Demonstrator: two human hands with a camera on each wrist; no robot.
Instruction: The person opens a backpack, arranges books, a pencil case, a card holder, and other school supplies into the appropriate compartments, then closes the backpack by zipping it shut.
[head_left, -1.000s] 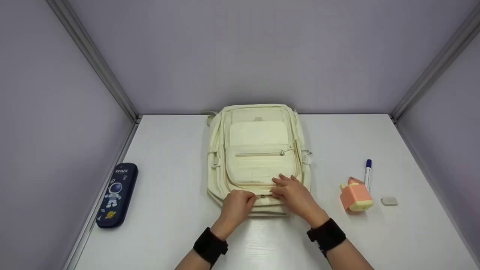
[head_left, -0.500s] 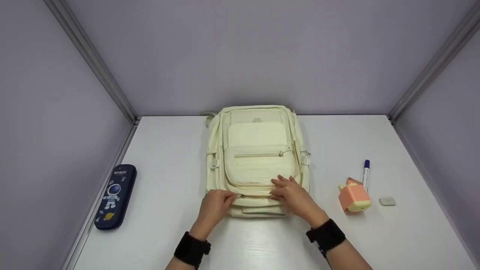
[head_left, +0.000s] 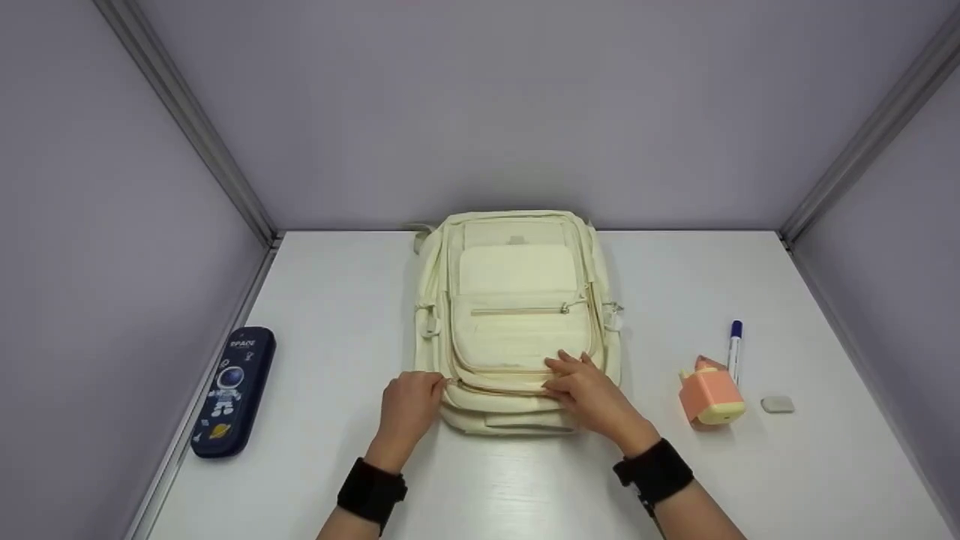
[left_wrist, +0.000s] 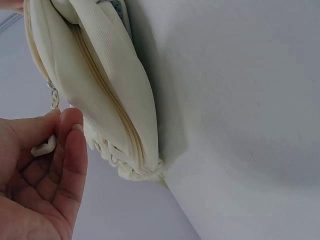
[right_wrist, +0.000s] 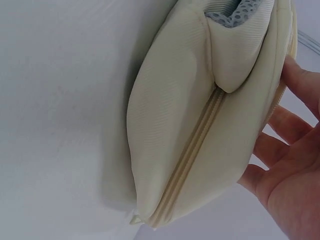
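A cream backpack (head_left: 517, 337) lies on the white table, front pocket side up. At its lower left corner my left hand (head_left: 411, 403) pinches a zipper pull (left_wrist: 45, 146) between thumb and forefinger. A short metal link (left_wrist: 54, 98) joins that pull to the slider at the edge of the pocket. Along the zipper line, a narrow dark gap runs between the two hands. My right hand (head_left: 589, 390) rests on the lower right of the bag, its fingers spread and lightly bent. In the right wrist view, the fingertips (right_wrist: 285, 122) press against the fabric beside the zipper.
A navy pencil case (head_left: 234, 391) with an astronaut print lies at the left edge of the table (head_left: 337, 315). To the right stand an orange and yellow pencil sharpener (head_left: 712, 397), a blue-capped marker (head_left: 735, 352) and a small grey-white eraser (head_left: 778, 405). Walls enclose the back and sides.
My left hand has drawn the zipper slider leftward, from the middle of the bag's lower edge to its left corner. The right hand has stayed in place.
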